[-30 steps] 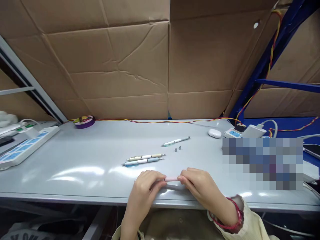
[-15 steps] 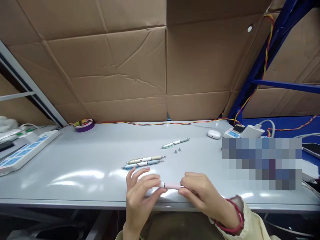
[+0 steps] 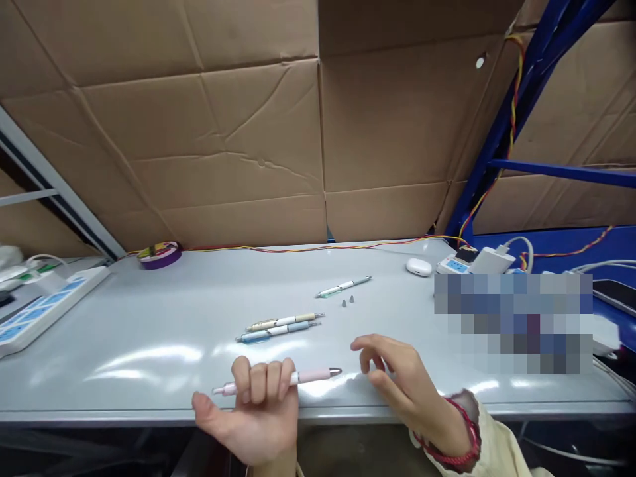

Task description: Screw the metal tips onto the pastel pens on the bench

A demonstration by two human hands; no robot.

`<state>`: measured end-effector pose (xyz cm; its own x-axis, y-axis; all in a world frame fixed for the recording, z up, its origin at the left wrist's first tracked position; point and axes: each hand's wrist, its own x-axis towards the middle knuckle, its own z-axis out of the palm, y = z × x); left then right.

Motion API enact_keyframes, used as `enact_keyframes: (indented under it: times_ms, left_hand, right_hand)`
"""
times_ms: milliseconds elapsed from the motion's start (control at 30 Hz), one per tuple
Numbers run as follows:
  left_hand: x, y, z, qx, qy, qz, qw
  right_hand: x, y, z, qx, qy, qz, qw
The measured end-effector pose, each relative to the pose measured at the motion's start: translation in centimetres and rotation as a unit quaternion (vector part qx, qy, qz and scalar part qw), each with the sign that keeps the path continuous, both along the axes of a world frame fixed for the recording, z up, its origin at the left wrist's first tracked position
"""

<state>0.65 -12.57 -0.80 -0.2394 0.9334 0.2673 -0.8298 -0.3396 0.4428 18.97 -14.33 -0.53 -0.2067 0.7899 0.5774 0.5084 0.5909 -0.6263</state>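
Observation:
A pink and white pen (image 3: 314, 375) lies across the fingers of my left hand (image 3: 265, 411), which is turned palm up with the fingers curled round the barrel and the thumb out to the left. The pen's metal tip points right. Just beyond that tip, my right hand (image 3: 405, 377) is apart from the pen, its fingers loosely bent and holding nothing. Behind the hands, a blue and white pen (image 3: 279, 332) and a yellow and white pen (image 3: 284, 322) lie side by side. Farther back rest a green and white pen (image 3: 344, 287) and two small grey cone-shaped tips (image 3: 348, 301).
A white earbud case (image 3: 419, 267) sits at the back right, near a power strip (image 3: 454, 265) with a charger. Purple tape (image 3: 159, 255) lies back left; another power strip (image 3: 54, 308) is at the left. Cardboard (image 3: 223, 152) walls the table's (image 3: 163, 298) back.
My left hand has turned palm up and shifted left, now wrapping the pink pen. The right hand has let go of its end, uncovering the metal tip. The view has shifted slightly.

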Motion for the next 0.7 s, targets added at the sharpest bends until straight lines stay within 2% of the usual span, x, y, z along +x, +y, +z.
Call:
enact_keyframes:
  times_ms: [133, 300, 533, 700]
  left_hand:
    - [-1.5, 1.2, -1.0, -0.027, -0.028, 0.02, 0.999]
    - [-1.5, 1.3, -1.4, -0.015, -0.064, 0.003, 0.998]
    - [-1.5, 1.3, -1.4, 0.019, -0.054, -0.008, 0.998]
    - [-1.0, 1.1, -1.2, 0.021, -0.019, 0.005, 1.0]
  right_hand:
    - [0.4, -0.2, -0.1, -0.024, 0.093, -0.037, 0.995]
    - [0.4, -0.2, -0.4, -0.03, 0.116, -0.05, 0.992]
    - [0.5, 0.0, 0.1, -0.042, 0.085, -0.05, 0.994]
    - [-0.3, -0.1, 0.4, -0.062, -0.022, -0.017, 0.998]
